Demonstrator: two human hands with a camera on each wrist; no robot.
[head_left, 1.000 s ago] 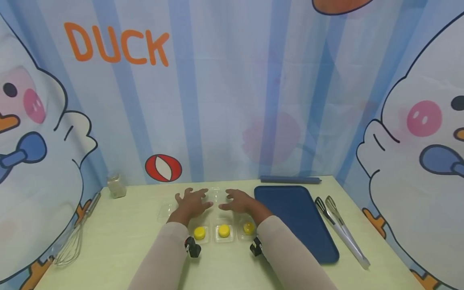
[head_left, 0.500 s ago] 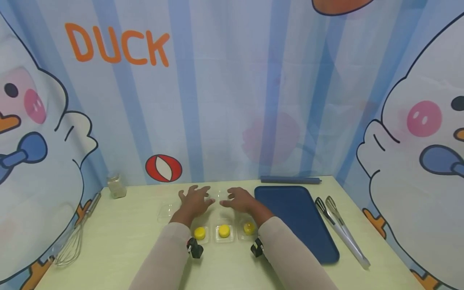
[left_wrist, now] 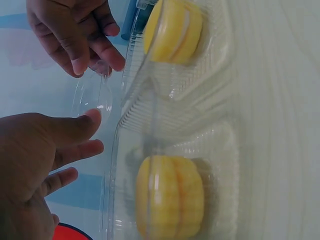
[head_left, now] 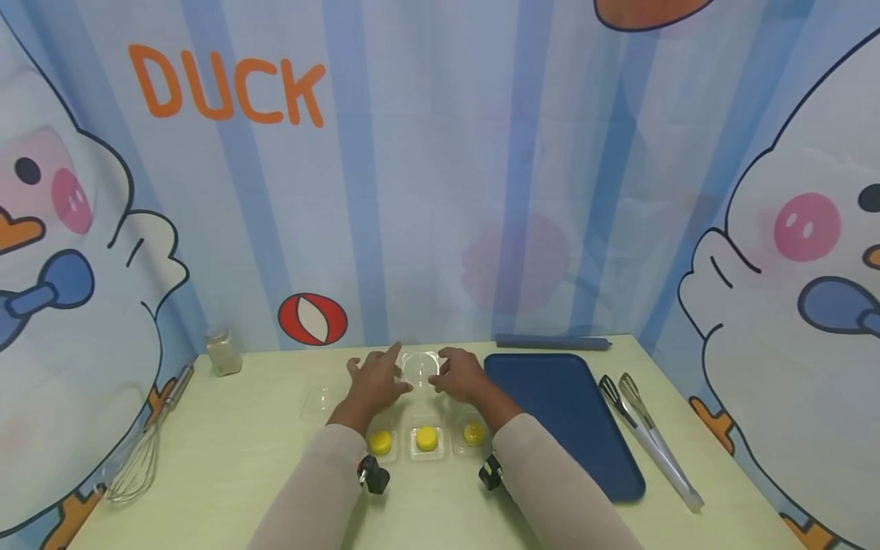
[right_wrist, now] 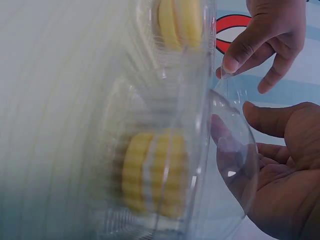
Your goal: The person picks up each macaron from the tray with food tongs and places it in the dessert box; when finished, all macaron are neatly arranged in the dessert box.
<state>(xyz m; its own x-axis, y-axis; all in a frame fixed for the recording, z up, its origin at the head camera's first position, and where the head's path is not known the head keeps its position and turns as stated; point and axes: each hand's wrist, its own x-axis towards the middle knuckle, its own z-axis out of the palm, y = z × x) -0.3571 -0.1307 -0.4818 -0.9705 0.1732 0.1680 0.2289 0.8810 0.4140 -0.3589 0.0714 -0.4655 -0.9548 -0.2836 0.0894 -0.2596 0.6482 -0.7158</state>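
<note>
Left hand (head_left: 374,382) and right hand (head_left: 464,376) pinch a lid (head_left: 419,370)

The see-through lid is between them, gripped at opposite edges, towards the table's (head_left: 428,504) far side. Nearer, three yellow macarons (head_left: 427,438) sit in clear trays (head_left: 428,457).

One clear plastic lid (head_left: 420,369) (square-edged, circular at centre) was found gripped at both sides, near the back edge of the table (head_left: 241,458).

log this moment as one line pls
left hand: holds clear plastic piece | right hand: holds same piece | yellow macarons: three, in clear trays | blue tray: untouched
</note>
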